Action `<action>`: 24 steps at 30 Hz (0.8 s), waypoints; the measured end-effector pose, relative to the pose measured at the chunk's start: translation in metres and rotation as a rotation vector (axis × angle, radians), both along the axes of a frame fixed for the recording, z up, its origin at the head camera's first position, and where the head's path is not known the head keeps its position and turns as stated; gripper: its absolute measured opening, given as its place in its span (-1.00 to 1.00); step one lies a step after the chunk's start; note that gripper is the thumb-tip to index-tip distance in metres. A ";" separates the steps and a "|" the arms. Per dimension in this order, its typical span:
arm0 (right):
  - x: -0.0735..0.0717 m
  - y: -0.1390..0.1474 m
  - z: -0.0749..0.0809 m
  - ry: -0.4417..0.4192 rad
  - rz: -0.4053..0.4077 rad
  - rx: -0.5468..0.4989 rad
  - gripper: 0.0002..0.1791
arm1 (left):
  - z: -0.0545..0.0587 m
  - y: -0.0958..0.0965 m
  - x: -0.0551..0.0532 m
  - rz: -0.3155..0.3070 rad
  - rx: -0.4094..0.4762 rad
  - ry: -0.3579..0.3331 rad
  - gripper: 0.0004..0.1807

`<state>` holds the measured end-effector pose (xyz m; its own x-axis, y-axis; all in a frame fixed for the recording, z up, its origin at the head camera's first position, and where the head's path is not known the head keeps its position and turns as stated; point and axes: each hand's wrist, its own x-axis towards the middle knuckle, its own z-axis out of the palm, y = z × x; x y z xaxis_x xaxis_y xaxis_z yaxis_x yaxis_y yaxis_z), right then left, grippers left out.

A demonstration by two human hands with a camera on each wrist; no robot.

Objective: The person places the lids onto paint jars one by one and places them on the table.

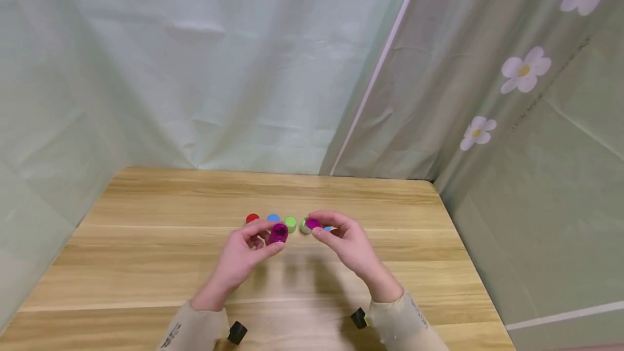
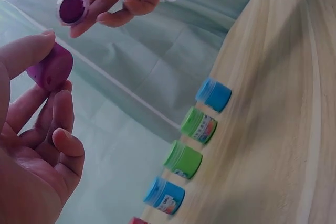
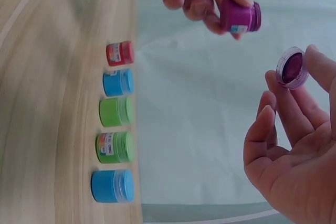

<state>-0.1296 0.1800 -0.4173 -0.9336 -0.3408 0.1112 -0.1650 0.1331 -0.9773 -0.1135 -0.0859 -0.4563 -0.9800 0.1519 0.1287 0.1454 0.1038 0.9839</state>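
Observation:
My left hand pinches a small purple paint jar between thumb and fingers, held up above the table. Its top is off, and in the head view its dark mouth faces me. A paper label shows on its side in the right wrist view. My right hand holds the jar's purple lid at its edge with thumb and fingertips. Purple colour coats the lid's inner face, and its clear rim shows in both wrist views. Jar and lid are apart, side by side in the head view.
Behind the hands, several capped paint jars stand in a row on the wooden table: a red jar, two blue jars, one being this blue jar, and two green jars, including this green jar. A pale curtain hangs along the table's far edge.

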 end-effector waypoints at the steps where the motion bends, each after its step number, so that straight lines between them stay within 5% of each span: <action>1: 0.001 0.000 0.000 0.008 0.002 -0.001 -0.67 | 0.000 0.001 0.000 -0.006 -0.001 0.004 -0.59; 12: 0.005 -0.010 -0.001 0.126 0.020 0.082 -0.73 | -0.007 0.010 0.002 -0.049 -0.034 0.027 -0.64; 24: 0.009 -0.018 -0.003 0.203 0.021 0.084 -0.72 | -0.010 0.016 0.005 -0.063 0.013 -0.071 -0.56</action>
<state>-0.1203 0.1625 -0.4199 -0.8873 -0.3763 0.2667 -0.3610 0.2069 -0.9093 -0.1082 -0.0695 -0.4661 -0.9754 0.2119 0.0612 0.0806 0.0839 0.9932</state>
